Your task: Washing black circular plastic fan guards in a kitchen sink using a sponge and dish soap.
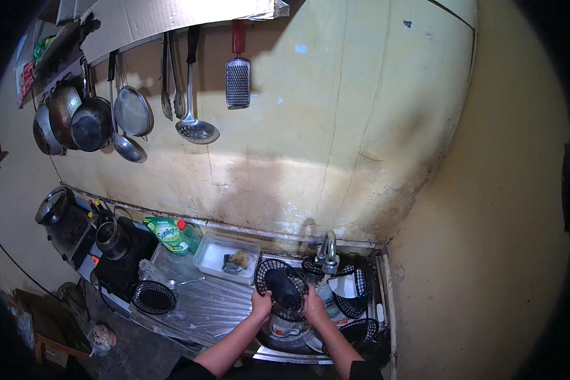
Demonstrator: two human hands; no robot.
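Over the sink basin (265,338), I hold an oval black plastic mesh basket (271,270) tilted, its solid dark base facing up toward me. My left hand (261,304) grips its lower left rim, and my right hand (314,306) grips the right rim. Close beyond the basket stands a curved metal tap (331,251); whether water runs from it is hard to tell. Below and to the right, more black mesh baskets (354,304), a white dish (344,286) and a cup (285,327) lie in the sink, partly hidden by my hands and the held basket.
Left of the sink, a plastic tub (209,270) holds suds and sponges (237,261). A Sunlight pouch (167,235) and green bottle (189,237) stand behind the drainboard (204,304), which bears another basket (154,298) and a spoon (185,282). Further left is a stove with a pot (111,240).
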